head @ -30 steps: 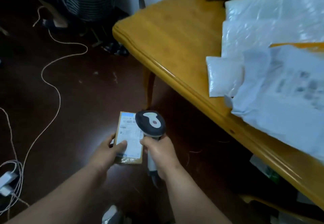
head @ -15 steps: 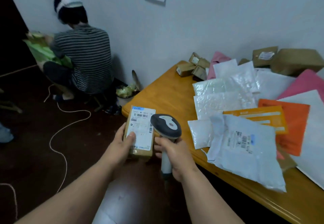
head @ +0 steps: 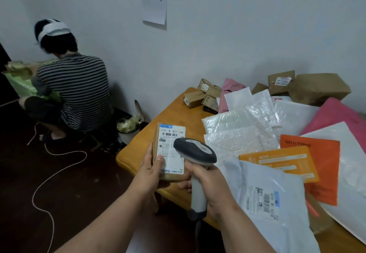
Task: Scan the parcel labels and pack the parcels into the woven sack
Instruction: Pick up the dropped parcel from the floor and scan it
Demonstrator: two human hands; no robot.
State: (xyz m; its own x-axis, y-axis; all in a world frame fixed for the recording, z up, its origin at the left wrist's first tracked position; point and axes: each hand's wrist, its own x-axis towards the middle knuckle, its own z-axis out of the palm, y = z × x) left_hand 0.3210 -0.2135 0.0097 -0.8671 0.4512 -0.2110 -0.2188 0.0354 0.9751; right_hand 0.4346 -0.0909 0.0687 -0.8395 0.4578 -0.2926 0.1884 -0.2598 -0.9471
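Small brown cardboard parcel with white label [head: 170, 152] raised from floor level to table height; left hand [head: 152, 170] grips it, thumb on label. Right hand [head: 210, 183] grips grey handheld scanner [head: 195, 153], head at parcel's 4 o'clock: scan apparently underway; sacking next.

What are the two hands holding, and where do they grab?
The left hand grips the box at its lower left side. The right hand grips the scanner by its handle.
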